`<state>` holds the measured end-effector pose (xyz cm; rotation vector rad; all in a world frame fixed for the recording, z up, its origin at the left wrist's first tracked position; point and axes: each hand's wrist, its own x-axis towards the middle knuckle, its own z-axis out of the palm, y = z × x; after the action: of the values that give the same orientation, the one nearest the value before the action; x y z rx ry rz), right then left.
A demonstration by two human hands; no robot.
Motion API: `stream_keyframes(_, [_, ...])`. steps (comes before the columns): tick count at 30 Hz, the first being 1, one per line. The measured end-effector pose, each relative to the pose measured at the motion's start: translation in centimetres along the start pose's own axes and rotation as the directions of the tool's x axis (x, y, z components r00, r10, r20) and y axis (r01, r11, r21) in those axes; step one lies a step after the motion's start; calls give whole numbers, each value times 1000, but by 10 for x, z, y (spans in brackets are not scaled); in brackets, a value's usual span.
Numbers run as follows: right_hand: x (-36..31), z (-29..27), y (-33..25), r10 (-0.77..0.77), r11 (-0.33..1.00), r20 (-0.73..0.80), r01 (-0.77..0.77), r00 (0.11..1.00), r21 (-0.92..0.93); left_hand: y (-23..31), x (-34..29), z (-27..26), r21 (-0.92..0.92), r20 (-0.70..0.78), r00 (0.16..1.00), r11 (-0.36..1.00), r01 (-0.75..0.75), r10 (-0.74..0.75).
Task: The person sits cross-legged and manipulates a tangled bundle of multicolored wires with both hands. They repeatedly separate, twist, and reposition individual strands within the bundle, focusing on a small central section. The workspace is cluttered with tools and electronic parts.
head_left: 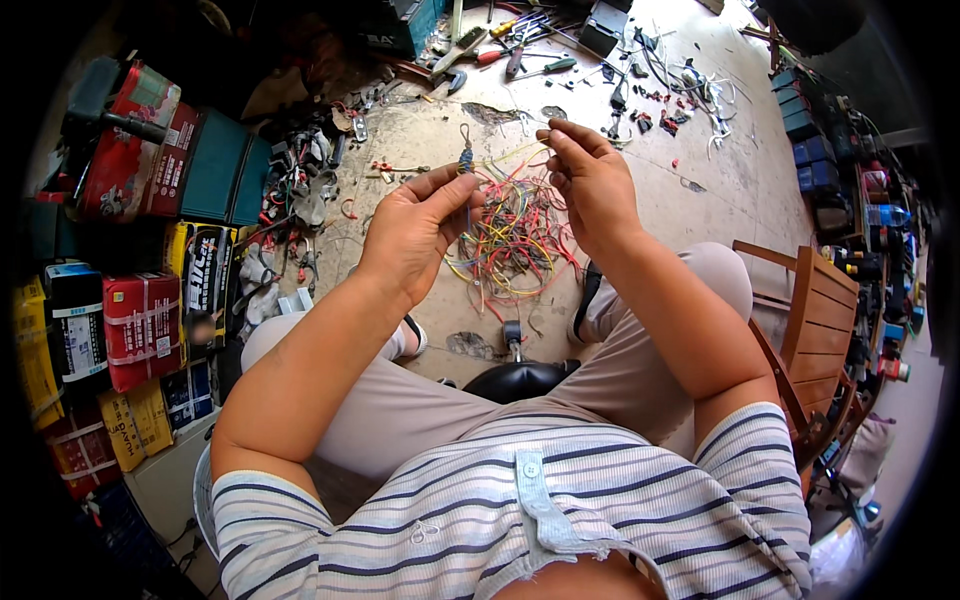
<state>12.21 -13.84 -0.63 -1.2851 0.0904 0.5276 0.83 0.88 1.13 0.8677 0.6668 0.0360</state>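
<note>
My left hand (pixel 415 230) pinches a tangled bundle of thin coloured wires (pixel 515 235), red, yellow, green and blue, which hangs between my knees. A small grey connector with a wire loop (pixel 466 152) sticks up above my left thumb. My right hand (pixel 590 180) is raised beside it, its fingertips pinched on a thin yellowish wire that runs back to the bundle. Both forearms come up from the lower edge, over my beige trousers and striped shirt.
The concrete floor (pixel 720 190) carries screwdrivers and pliers (pixel 520 55) at the top and wire scraps (pixel 690 85) at top right. Stacked boxed batteries (pixel 140 320) line the left. A wooden chair (pixel 815 320) stands at the right. A black stool seat (pixel 515 378) shows between my legs.
</note>
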Motion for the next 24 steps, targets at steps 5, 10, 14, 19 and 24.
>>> stream_keyframes(5, [2, -3, -5, -203, 977, 53, 198, 978, 78, -3, 4, -4, -37, -17, 1000, 999, -21, 21])
stream_keyframes(10, [-11, 4, -22, -437, 897, 256, 437, 862, 62, -4, 4, -3, -33, -44, 999, 999, -34, 33])
stream_keyframes(14, [-23, 10, -27, -443, 870, 452, 493, 774, 9, -6, 7, -4, -5, -40, 998, 999, -42, 42])
stream_keyframes(19, [-28, 7, -28, -248, 918, 511, 368, 823, -148, -5, 8, -6, 23, -36, 998, 999, -40, 41])
stream_keyframes(24, [-22, 3, -16, -143, 904, 465, 307, 874, -298, -6, 8, -5, 24, -40, 998, 998, -53, 54])
